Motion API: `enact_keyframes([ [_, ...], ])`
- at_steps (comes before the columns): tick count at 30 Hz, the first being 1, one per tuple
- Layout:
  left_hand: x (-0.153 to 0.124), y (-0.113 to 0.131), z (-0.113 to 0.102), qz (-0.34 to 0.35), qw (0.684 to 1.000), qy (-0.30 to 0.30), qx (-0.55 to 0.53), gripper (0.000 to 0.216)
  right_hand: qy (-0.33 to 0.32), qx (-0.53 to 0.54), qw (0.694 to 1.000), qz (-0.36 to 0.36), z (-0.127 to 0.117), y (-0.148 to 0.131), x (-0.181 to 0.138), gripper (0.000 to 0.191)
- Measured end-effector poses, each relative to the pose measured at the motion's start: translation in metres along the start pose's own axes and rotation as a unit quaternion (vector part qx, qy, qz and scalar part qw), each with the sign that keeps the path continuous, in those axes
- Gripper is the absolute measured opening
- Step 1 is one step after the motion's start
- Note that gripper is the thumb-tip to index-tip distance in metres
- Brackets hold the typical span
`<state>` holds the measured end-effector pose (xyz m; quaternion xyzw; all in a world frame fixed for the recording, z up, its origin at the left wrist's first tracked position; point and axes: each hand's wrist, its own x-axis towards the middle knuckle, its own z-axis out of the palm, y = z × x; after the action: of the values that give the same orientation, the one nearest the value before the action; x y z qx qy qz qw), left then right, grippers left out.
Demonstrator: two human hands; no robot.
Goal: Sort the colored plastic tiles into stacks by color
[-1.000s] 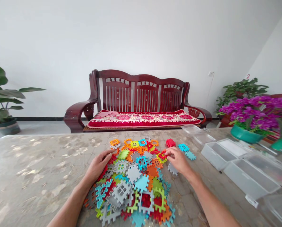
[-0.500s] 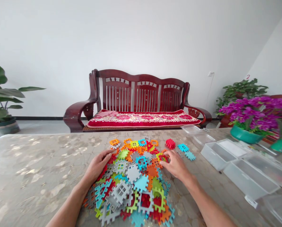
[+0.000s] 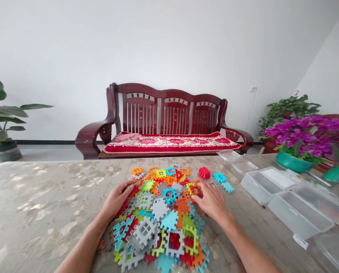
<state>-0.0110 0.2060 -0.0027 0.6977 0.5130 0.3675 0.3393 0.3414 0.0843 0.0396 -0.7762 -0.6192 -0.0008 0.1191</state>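
A pile of coloured toothed plastic tiles (image 3: 163,216) lies on the marbled table (image 3: 44,204) in front of me. My left hand (image 3: 118,197) rests flat on the pile's left edge, fingers stretched out over red and grey tiles. My right hand (image 3: 210,199) lies on the pile's right edge, fingertips touching a red tile (image 3: 196,189) beside a yellow-green one; whether they grip it is unclear. A separate red tile (image 3: 204,173) and two blue tiles (image 3: 224,181) lie just beyond the right hand.
Several clear plastic boxes (image 3: 285,197) and lids stand at the right of the table. Purple flowers in a green pot (image 3: 296,161) sit at the far right. A wooden bench (image 3: 163,121) and potted plants stand beyond the table.
My right hand has slid left and down onto the pile with the red tile, which was held slightly raised a second ago. The left hand has stayed put.
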Motion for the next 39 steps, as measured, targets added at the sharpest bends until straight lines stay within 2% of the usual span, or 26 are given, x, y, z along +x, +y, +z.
enact_keyframes([
  [6,0.0,0.0,0.0,-0.002,1.0,0.004,0.0,0.057,-0.007,-0.004,1.0,0.003,-0.001,-0.001,0.0,0.042],
  [12,0.001,-0.001,0.0,0.005,1.0,0.006,-0.007,0.054,-0.007,0.071,0.997,0.03,0.0,0.001,0.003,0.046],
  [18,0.001,-0.005,0.0,0.008,1.0,0.005,-0.005,0.055,0.064,0.111,0.99,0.058,-0.002,0.021,0.018,0.054],
  [22,0.001,-0.005,-0.001,0.013,1.0,0.006,-0.004,0.055,0.099,0.087,0.987,0.089,-0.013,0.035,0.042,0.052],
  [29,0.0,-0.004,0.0,0.007,1.0,0.0,0.001,0.056,0.068,-0.021,0.991,0.113,-0.016,0.048,0.081,0.046],
  [36,-0.001,0.0,-0.001,0.007,1.0,0.007,-0.008,0.057,0.05,-0.05,0.99,0.119,-0.01,0.053,0.093,0.053],
  [39,-0.001,0.001,-0.001,0.004,1.0,0.011,-0.014,0.056,0.069,-0.04,0.992,0.1,-0.009,0.053,0.088,0.053],
])
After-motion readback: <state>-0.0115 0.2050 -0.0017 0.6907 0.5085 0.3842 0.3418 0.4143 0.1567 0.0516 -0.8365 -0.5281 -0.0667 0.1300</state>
